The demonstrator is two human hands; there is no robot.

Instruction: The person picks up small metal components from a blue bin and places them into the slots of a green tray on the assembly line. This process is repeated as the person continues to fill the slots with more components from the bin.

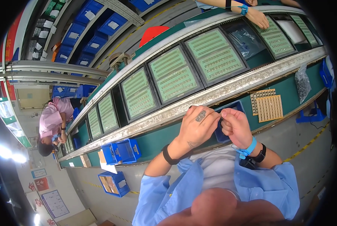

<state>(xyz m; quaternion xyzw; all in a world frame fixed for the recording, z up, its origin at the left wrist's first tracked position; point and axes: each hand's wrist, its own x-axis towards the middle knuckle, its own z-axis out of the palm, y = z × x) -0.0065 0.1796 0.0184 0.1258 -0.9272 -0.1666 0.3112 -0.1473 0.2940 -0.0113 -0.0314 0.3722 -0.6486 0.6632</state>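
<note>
here, at green bench (158, 141), shelving (121, 10) beyond, right hand (236, 128) pinches dark bit (220, 120); left hand (198, 127): grip unclear.

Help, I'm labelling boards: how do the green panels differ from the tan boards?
The green panels sit in dark frames; the tan boards lie unframed. The green panels form a long row; the two tan boards overlap. Both are flat, with rows of small marks.

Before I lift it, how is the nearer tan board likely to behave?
The nearer tan board is probably stiff: it lies flat, with straight edges. It looks thin, so it may be light for its size. It overlaps the other board, so that one might shift if pushed.
</note>
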